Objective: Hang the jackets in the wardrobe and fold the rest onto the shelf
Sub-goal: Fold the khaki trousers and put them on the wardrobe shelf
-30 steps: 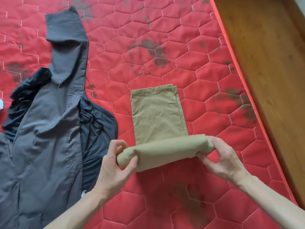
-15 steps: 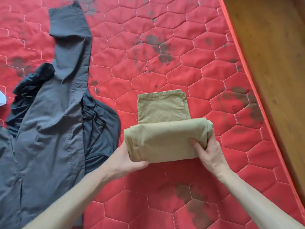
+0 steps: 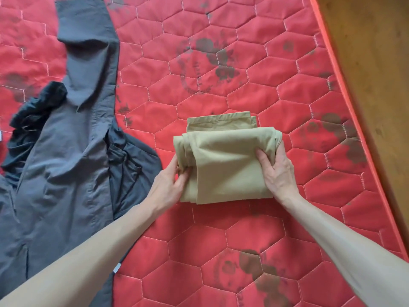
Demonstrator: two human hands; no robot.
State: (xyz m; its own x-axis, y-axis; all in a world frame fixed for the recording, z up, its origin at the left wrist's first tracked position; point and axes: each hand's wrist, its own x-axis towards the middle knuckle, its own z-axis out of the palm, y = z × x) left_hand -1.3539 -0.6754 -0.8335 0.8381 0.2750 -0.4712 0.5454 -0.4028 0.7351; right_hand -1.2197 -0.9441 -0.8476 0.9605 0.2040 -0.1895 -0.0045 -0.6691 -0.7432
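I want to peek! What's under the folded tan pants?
The folded tan pants lie on the red quilted mattress. Left hand and right hand grip the sides. More tan layers peek out behind. Whatever lies directly underneath is covered.

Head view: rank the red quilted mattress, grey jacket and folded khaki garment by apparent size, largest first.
1. Red quilted mattress, filling most of the frame.
2. Grey jacket, cut off at the left edge.
3. Folded khaki garment, held by the left hand and right hand.
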